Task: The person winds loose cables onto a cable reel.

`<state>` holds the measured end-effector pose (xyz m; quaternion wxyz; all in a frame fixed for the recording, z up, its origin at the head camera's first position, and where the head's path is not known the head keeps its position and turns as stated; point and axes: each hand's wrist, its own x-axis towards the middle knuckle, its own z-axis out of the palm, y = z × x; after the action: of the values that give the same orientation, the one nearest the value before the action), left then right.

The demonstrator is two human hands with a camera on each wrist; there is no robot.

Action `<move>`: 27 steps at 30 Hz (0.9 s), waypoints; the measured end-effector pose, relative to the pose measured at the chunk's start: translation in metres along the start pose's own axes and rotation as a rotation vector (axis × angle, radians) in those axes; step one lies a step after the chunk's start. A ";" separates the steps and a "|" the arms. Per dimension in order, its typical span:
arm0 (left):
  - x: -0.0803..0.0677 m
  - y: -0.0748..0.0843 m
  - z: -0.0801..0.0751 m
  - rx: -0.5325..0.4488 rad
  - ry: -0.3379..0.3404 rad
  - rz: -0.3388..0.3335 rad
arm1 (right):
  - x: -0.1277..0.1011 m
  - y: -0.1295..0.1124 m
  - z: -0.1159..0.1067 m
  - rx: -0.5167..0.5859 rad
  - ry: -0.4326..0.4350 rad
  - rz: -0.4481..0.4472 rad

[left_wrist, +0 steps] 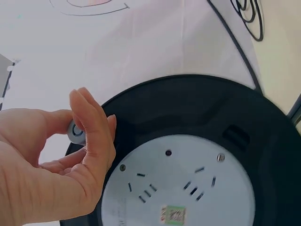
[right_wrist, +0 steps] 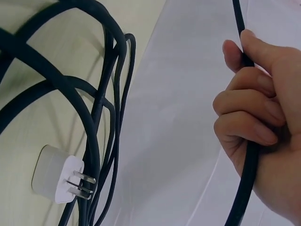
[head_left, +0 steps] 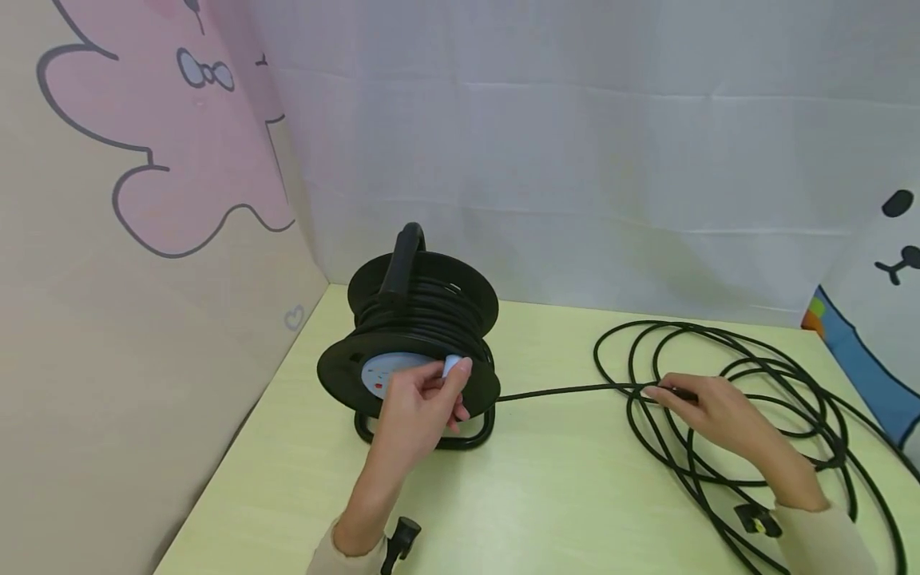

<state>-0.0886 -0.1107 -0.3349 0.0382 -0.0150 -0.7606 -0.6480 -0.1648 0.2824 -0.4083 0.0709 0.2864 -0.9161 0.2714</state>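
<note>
A black cable reel (head_left: 413, 335) stands upright on the pale green table (head_left: 561, 487), with a carry handle (head_left: 404, 255) on top and a pale socket plate (left_wrist: 183, 188) on its near face. My left hand (head_left: 454, 377) pinches the small grey crank knob (left_wrist: 74, 134) at the flange rim. A black cable (head_left: 561, 390) runs taut from the reel rightward to my right hand (head_left: 664, 394), whose fingers curl round the cable (right_wrist: 249, 160). Behind and under that hand lies a loose coil of cable (head_left: 762, 375). Its white plug (right_wrist: 59, 181) lies on the table among the loops.
A beige wall with a pink cartoon (head_left: 180, 136) closes the left side, close to the reel. A white sheet (head_left: 575, 160) hangs across the back. A panel with a blue and white cartoon (head_left: 884, 319) stands at the right edge.
</note>
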 end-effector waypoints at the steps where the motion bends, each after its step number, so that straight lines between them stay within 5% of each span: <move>1: 0.000 -0.002 0.002 -0.007 -0.008 -0.004 | 0.001 0.000 0.001 0.004 -0.001 0.002; 8: 0.003 -0.021 0.020 -0.016 -0.067 -0.029 | 0.004 0.003 0.003 -0.006 0.000 0.019; 16: -0.001 -0.065 0.033 0.084 -0.087 -0.089 | 0.003 0.007 0.007 -0.024 -0.005 0.033; 27: -0.007 -0.114 -0.002 0.138 -0.074 -0.242 | 0.005 0.006 0.000 -0.074 -0.024 0.064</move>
<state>-0.0900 -0.1306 -0.4473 -0.0673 0.0555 -0.8006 -0.5928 -0.1729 0.2841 -0.4096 0.0616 0.2574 -0.9350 0.2359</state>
